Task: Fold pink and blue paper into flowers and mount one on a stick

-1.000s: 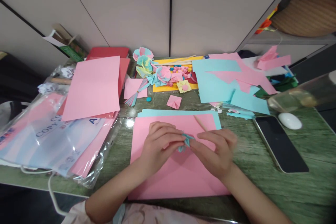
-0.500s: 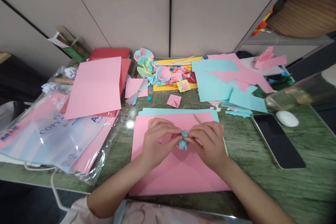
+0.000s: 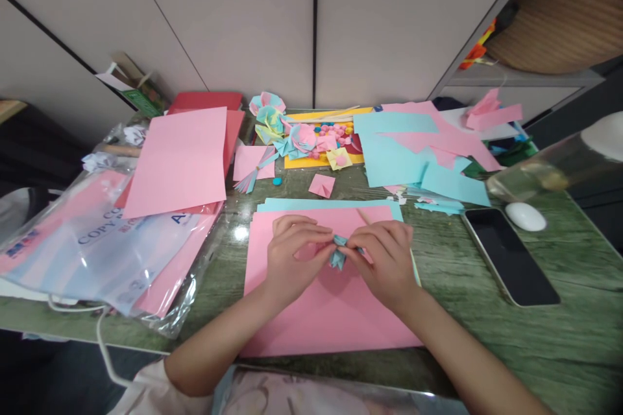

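Over the large pink sheet [image 3: 321,321] on the table, both hands pinch a small folded blue paper piece [image 3: 337,258]. My left hand [image 3: 294,256] grips it from the left between thumb and fingertips. From the right, my right hand [image 3: 384,262] pinches its upper part, with the fingertips of both hands nearly touching. Parts of the piece are hidden behind the fingers. A thin wooden stick [image 3: 363,215] shows just behind my right hand. Beyond the sheets lies a small folded pink square [image 3: 322,185].
Folded paper flowers [image 3: 302,137] and a yellow sheet lie at the back centre. Blue paper [image 3: 392,159] and pink scraps are at back right. A phone [image 3: 511,258] and a white mouse [image 3: 525,216] sit right; a plastic paper packet [image 3: 111,246] lies left.
The fingertips and the blue piece have shifted slightly up and left in view, and the piece's upper part looks a little different between the fingers. Both hands keep their pinch.
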A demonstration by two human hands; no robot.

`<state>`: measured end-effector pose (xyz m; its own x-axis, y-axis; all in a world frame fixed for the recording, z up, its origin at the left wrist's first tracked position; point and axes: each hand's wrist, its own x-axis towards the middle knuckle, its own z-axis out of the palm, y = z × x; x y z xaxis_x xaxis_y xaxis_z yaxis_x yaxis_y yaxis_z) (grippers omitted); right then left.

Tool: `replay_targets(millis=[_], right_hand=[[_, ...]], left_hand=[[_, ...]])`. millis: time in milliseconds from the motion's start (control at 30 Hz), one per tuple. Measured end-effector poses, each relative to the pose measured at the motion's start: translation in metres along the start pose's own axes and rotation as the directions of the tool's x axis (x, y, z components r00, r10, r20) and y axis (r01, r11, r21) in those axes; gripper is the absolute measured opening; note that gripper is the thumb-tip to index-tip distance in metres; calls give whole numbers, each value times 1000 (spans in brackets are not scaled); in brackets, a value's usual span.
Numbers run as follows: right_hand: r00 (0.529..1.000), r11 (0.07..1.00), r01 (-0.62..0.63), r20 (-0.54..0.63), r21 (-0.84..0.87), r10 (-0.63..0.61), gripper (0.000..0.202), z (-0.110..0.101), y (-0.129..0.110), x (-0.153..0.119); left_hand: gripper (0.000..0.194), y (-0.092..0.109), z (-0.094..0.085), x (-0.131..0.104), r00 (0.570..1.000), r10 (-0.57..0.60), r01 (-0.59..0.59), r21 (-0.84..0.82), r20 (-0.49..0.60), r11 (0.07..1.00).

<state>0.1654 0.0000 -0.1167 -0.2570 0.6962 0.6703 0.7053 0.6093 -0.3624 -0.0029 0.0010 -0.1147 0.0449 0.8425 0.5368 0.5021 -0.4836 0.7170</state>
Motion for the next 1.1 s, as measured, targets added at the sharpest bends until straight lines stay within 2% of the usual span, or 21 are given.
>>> replay_targets(millis=[300,433,600,733,900,1100], right_hand=[[999,997,30,28,76,-32,8,1,0,-2],[998,994,58,8,89,-59,8,0,-2,-1],[990,989,133,-52,61,-130,18,-2,-1,-1],[978,980,196,-82,21,-194,22,-4,0,0],[975,978,208,-77,-24,-209,19,-7,-1,2],[977,981,196,-82,-2,-196,16,-5,-1,1]], left_hand=[[10,-1,-1,-1,1000,12,-12,-25,16,1000],[11,-4,-2,0,997,70,-69,-34,34,997],[12,-6,-3,0,989,149,-149,-12,-22,989],[13,-5,-4,0,981,193,-192,30,-25,981],[10,-4,-6,-1,980,195,-193,56,-34,980],[12,-5,-5,-1,983,185,-185,79,12,979]])
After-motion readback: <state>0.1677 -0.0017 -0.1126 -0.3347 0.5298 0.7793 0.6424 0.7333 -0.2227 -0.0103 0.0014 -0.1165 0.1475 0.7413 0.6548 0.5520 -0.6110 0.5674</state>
